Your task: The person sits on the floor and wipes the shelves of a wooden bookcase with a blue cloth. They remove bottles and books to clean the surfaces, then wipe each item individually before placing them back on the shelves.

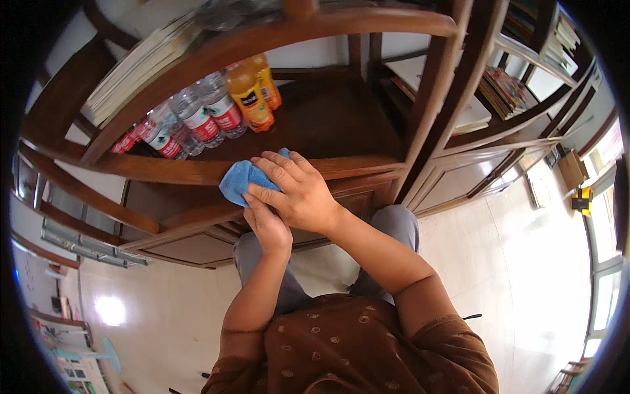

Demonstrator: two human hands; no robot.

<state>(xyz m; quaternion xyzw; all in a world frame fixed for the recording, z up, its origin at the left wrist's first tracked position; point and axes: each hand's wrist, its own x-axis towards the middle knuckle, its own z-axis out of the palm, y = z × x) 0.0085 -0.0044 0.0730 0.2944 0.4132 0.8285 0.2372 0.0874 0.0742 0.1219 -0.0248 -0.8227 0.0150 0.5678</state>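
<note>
A folded blue cloth is bunched between my two hands, at the front edge of a dark wooden shelf. My right hand lies over the cloth with its fingers bent around it. From below, my left hand pinches the cloth's near side, and some of its fingers are hidden. Just behind the cloth, on the shelf's left part, stand several clear plastic water bottles with red and white labels. Beside them are two bottles of orange drink.
A curved wooden rail crosses above the bottles. Stacked papers or books lie at upper left. More magazines fill the right-hand shelves. Cabinet doors are below, close to my knees. Tiled floor extends around me.
</note>
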